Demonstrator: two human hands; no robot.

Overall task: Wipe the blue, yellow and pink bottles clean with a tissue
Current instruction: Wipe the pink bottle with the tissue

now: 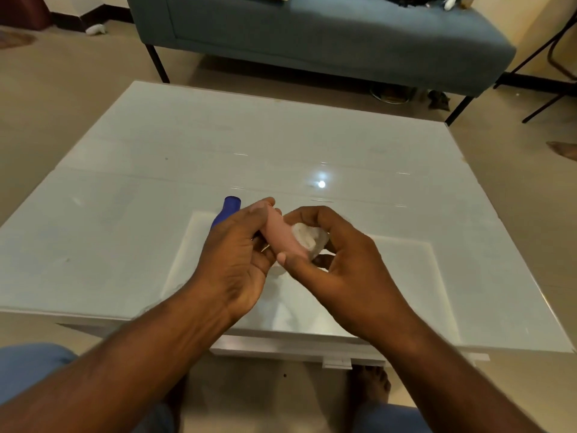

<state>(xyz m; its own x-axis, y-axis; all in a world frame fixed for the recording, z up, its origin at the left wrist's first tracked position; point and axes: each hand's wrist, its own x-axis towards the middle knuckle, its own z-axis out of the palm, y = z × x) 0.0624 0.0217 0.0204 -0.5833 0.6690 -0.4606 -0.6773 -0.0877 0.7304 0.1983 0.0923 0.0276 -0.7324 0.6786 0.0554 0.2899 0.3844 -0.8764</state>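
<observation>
Above the white glass table my left hand grips a pink bottle, held slanting. My right hand holds a crumpled white tissue pressed against the bottle's right side. A blue bottle lies on the table just behind my left hand, which hides most of it. No yellow bottle shows in this view.
A grey-blue sofa stands beyond the table's far edge. A dark folding frame stands at the far right. My knees and a bare foot are below the table's near edge.
</observation>
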